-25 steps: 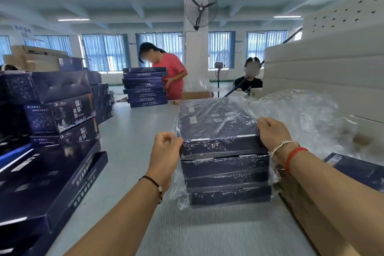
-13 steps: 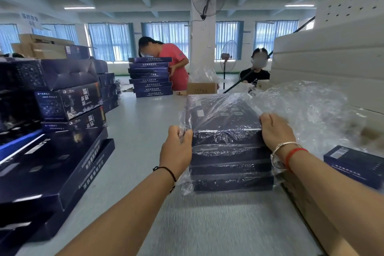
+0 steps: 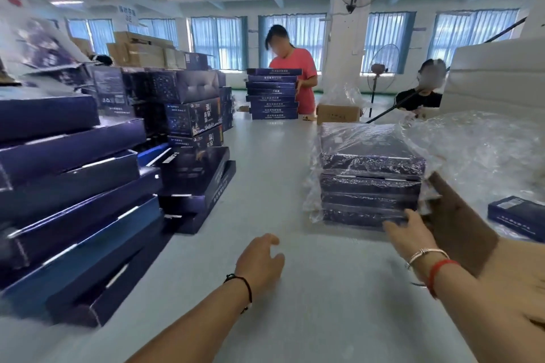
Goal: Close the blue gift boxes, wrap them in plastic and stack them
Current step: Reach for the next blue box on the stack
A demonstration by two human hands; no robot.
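Your right hand (image 3: 408, 237) rests against the near bottom corner of a stack of four dark blue flat gift boxes wrapped in clear crinkled plastic (image 3: 371, 177); its fingers are straight and touch the lowest box without curling round it. The wrapped stack sits on the pale grey desk (image 3: 265, 174), just ahead of that hand. Your left hand (image 3: 261, 264) hovers over the desk, well to the left of the stack, holding nothing, fingers loosely curled and relaxed.

Just to the right of your right hand lies a brown cardboard flap (image 3: 460, 221). Beyond it spreads a heap of loose clear plastic film (image 3: 483, 150), and a single small dark blue box (image 3: 516, 215) lies past the flap.

Far to the left of your left hand rise leaning piles of unwrapped dark blue gift boxes (image 3: 73, 186). Straight ahead at the far end of the desk, a person in a pink top (image 3: 298, 74) stands behind another pile of blue boxes (image 3: 272, 94).
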